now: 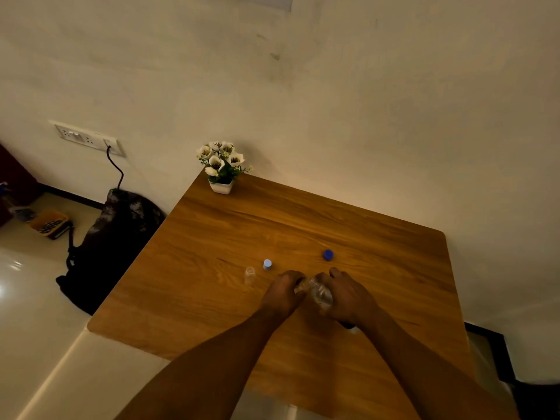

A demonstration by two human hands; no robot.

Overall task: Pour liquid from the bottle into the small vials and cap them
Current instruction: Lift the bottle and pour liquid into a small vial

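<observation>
Two bare forearms reach in from the bottom edge, ending in the left hand (pixel 283 291) and right hand (pixel 348 294); no sleeves, rings or watch show.

I see a wooden table (pixel 212 298) carrying 1 uncapped vial (pixel 249 274), 1 pale-capped vial (pixel 267 264), 1 blue cap (pixel 328 254), and a potted flower (pixel 222 166).
</observation>
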